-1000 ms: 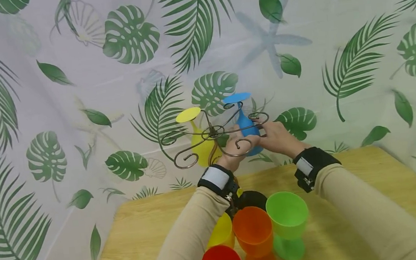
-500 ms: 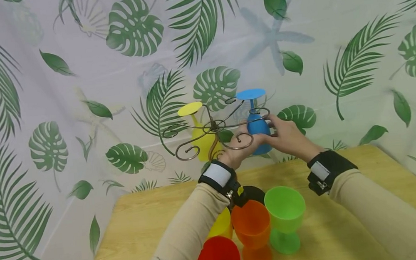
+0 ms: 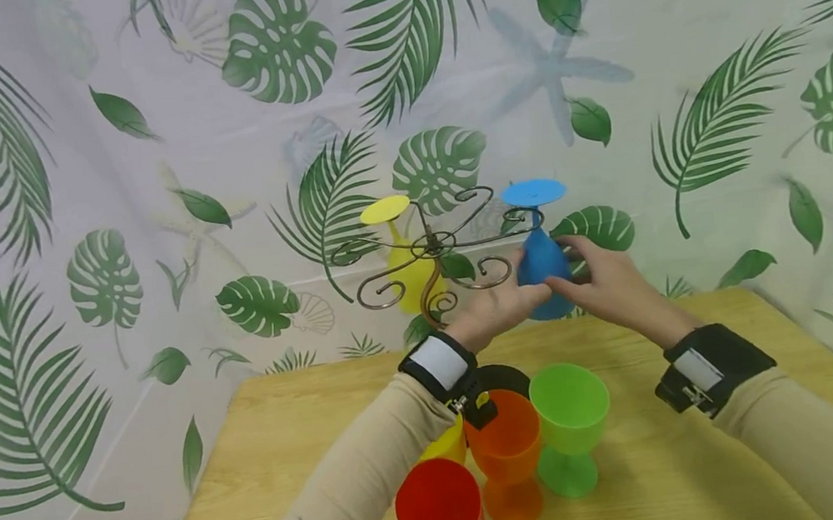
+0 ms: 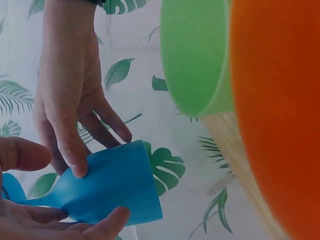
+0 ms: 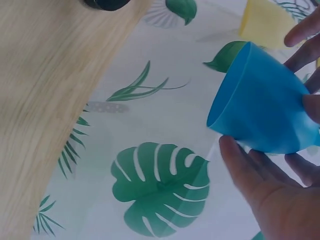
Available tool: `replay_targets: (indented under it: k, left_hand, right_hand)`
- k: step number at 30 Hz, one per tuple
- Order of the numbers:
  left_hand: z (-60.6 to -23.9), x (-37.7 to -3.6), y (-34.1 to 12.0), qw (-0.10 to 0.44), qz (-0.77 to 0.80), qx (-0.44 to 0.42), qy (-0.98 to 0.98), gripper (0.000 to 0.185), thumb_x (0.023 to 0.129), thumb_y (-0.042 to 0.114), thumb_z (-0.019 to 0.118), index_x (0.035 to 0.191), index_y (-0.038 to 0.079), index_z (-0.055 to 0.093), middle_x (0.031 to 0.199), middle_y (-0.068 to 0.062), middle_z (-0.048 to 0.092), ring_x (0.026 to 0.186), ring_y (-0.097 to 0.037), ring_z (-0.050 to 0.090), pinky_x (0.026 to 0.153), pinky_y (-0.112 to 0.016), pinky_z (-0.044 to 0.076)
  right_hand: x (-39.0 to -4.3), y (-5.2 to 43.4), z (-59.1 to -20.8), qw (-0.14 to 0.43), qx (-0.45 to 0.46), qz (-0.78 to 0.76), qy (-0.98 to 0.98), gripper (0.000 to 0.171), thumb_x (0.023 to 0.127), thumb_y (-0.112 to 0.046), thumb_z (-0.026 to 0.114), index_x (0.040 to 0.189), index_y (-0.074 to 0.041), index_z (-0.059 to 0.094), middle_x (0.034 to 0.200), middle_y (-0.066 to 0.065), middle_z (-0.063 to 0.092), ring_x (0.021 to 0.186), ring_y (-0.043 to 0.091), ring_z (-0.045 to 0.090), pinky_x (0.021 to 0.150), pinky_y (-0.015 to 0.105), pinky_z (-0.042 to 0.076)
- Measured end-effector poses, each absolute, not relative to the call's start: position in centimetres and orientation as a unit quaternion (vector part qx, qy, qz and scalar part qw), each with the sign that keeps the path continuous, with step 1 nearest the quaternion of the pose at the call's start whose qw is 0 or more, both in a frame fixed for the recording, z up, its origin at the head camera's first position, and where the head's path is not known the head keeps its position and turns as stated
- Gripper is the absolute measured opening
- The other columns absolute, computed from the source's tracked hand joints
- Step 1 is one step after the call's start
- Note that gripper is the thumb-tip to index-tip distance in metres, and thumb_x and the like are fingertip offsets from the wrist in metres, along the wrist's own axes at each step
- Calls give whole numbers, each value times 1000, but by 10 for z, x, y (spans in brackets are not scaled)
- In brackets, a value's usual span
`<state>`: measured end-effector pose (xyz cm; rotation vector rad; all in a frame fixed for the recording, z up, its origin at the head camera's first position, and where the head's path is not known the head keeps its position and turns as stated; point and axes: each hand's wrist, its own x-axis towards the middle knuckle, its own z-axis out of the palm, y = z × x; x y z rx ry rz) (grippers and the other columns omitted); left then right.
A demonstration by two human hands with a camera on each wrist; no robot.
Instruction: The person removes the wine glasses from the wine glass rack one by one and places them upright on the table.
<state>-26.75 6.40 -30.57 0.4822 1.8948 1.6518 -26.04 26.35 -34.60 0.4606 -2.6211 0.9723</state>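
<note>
A blue goblet (image 3: 542, 266) hangs upside down, its stem at the outer end of the right arm of a curly metal rack (image 3: 431, 250). My left hand (image 3: 499, 304) holds the bowl from below and the left. My right hand (image 3: 600, 272) grips it from the right. In the left wrist view the blue goblet (image 4: 112, 186) lies between my left thumb and fingers, with the right hand (image 4: 67, 100) on top. The right wrist view shows the goblet's open mouth (image 5: 262, 107) above my right palm (image 5: 272, 202). A yellow goblet (image 3: 404, 271) hangs upside down on the rack's far side.
Upright goblets stand on the wooden table (image 3: 707, 466) near me: green (image 3: 571, 412), orange (image 3: 506, 448), red (image 3: 440, 509) and a partly hidden yellow one (image 3: 445, 448). A leaf-print curtain (image 3: 150, 152) closes off the back and sides.
Both hands have carried the blue goblet to the right, outward along the rack arm to its end. The rack and the yellow goblet stayed put.
</note>
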Motion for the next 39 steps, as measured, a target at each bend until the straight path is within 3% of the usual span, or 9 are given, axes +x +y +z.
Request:
replay_targets:
  k: [2, 5, 11, 20, 25, 31, 39]
  left_hand:
    - [-308, -264, 64, 200, 488, 233, 817, 74, 103, 31, 47, 166, 25, 9, 169, -13, 22, 151, -34, 35, 119, -48, 36]
    - [-309, -257, 64, 147, 454, 245, 844, 77, 99, 31, 54, 165, 23, 15, 165, -16, 30, 144, -37, 44, 113, -50, 43]
    - [-310, -246, 60, 140, 452, 264, 840, 74, 99, 25, 56, 165, 20, 20, 165, -11, 33, 145, -35, 43, 112, -49, 44]
    - [-309, -225, 45, 106, 432, 314, 839, 70, 97, 23, 52, 163, 17, 27, 167, -3, 29, 146, -32, 43, 113, -45, 45]
    - [-313, -215, 36, 57, 431, 346, 831, 64, 95, 21, 50, 158, 14, 37, 162, -5, 37, 138, -30, 52, 101, -35, 54]
    - [-318, -209, 27, -7, 411, 406, 816, 56, 95, 11, 52, 151, 7, 46, 151, -14, 48, 122, -29, 61, 89, -23, 55]
    - [-325, -192, 18, -83, 387, 472, 788, 52, 92, 6, 60, 143, 4, 51, 137, -16, 54, 108, -25, 62, 78, -19, 58]
  right_hand:
    - [-254, 265, -346, 153, 155, 338, -916, 70, 101, -33, 63, 153, 4, 34, 141, 36, 52, 105, 51, 68, 83, 57, 60]
    - [-247, 266, -346, 153, 152, 339, -916, 70, 101, -33, 63, 153, 4, 35, 141, 37, 51, 106, 52, 68, 84, 58, 59]
    - [-233, 269, -349, 150, 159, 351, -910, 70, 101, -33, 64, 154, 3, 34, 140, 38, 51, 109, 54, 66, 85, 58, 59]
    - [-207, 267, -346, 189, 182, 345, -901, 64, 99, -25, 68, 149, 4, 41, 136, 35, 56, 105, 52, 68, 79, 56, 61]
    - [-190, 263, -344, 207, 190, 339, -898, 64, 97, -23, 71, 148, 3, 42, 134, 33, 58, 101, 49, 70, 77, 55, 61]
    - [-169, 258, -344, 227, 194, 345, -890, 63, 96, -21, 73, 147, 2, 44, 130, 30, 60, 98, 46, 71, 74, 52, 62]
    - [-139, 250, -347, 248, 207, 356, -877, 61, 92, -16, 77, 145, -2, 48, 126, 26, 64, 94, 39, 73, 71, 45, 63]
